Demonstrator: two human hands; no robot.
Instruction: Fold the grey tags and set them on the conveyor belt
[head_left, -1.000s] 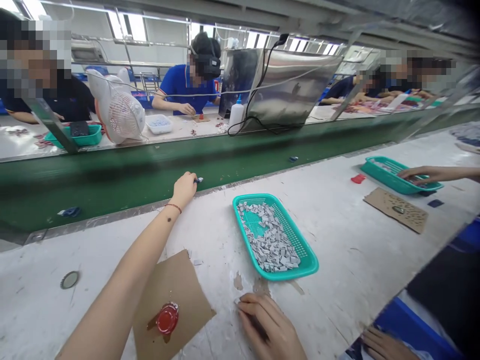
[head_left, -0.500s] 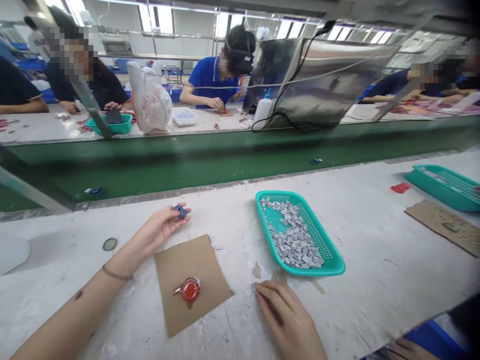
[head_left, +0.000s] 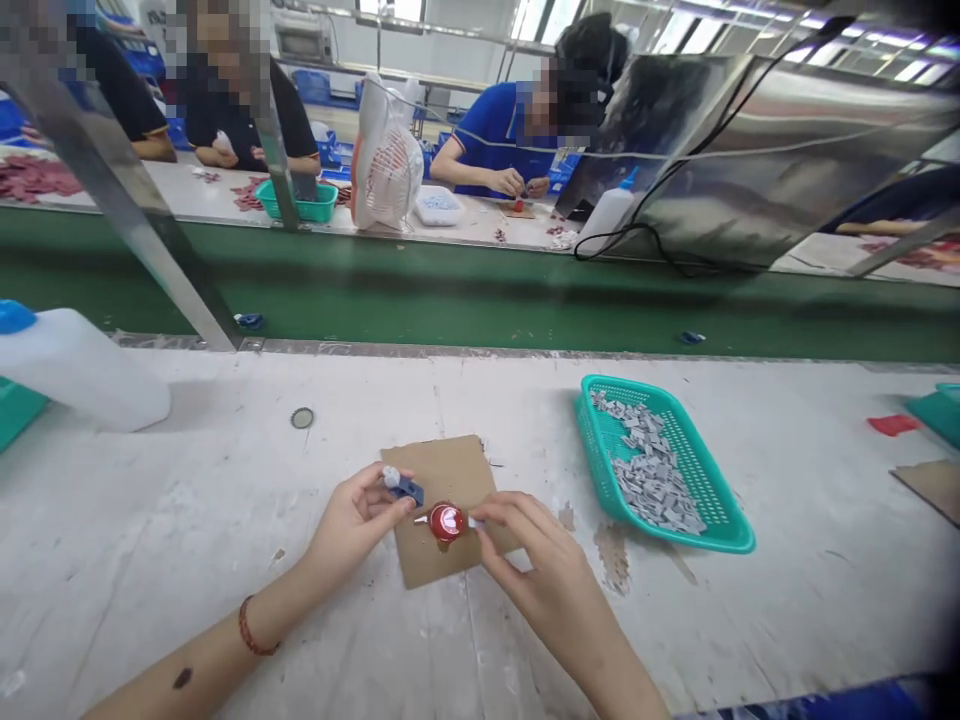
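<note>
My left hand (head_left: 367, 512) holds a small dark blue piece (head_left: 405, 488) with a whitish end, above the left part of a brown cardboard square (head_left: 420, 565). On the cardboard lies a round, glossy red container (head_left: 447, 521) with a small nozzle-like tip pointing left. The fingertips of my right hand (head_left: 525, 540) pinch a small pale grey piece (head_left: 473, 522) close to the container's right side. A green basket (head_left: 720, 505) of small grey pieces (head_left: 652, 470) stands to the right.
A white bottle (head_left: 97, 365) with a blue cap stands at the left, near a metal post (head_left: 157, 230). A bottle cap (head_left: 302, 418) lies behind my left hand. Beyond the green strip (head_left: 450, 300), people work at another table. A red piece (head_left: 892, 425) lies far right.
Both hands have come in to the cardboard, on either side of the red container. My left hand has turned, with the blue piece still in it. The whole view has shifted.
</note>
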